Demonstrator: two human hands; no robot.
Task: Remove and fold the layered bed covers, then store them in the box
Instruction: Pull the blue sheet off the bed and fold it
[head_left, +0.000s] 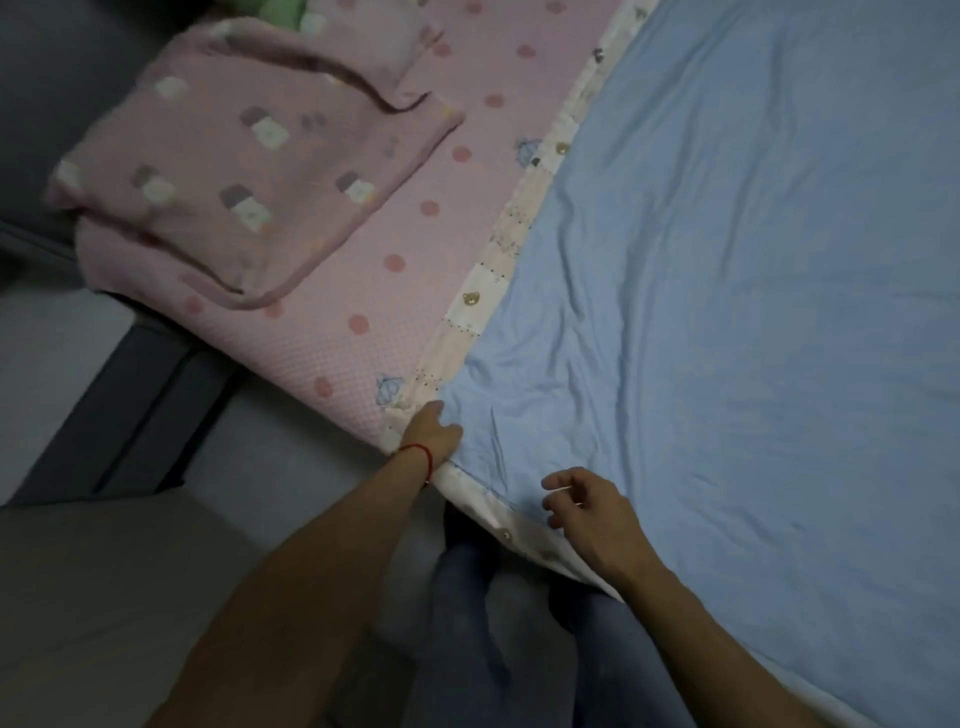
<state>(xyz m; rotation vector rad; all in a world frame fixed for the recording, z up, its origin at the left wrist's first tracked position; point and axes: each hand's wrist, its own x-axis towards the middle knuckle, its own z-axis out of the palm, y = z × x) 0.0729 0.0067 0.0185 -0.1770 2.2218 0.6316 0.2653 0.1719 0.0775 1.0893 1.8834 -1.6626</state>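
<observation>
A light blue cover (727, 270) lies spread over the right part of the bed, with a white patterned border (498, 244) along its left and near edges. My left hand (428, 431) grips the cover's near left corner, fingers tucked into the fabric. My right hand (582, 506) hovers over the near edge of the blue cover with its fingers loosely curled, holding nothing. Under the blue cover lies a pink dotted sheet (363, 291).
A pink patterned pillow (234, 171) lies on the pink sheet at the bed's far left. A dark bed frame (135, 410) and pale floor (47, 358) are to the left. My legs in jeans (467, 623) stand against the bed's edge.
</observation>
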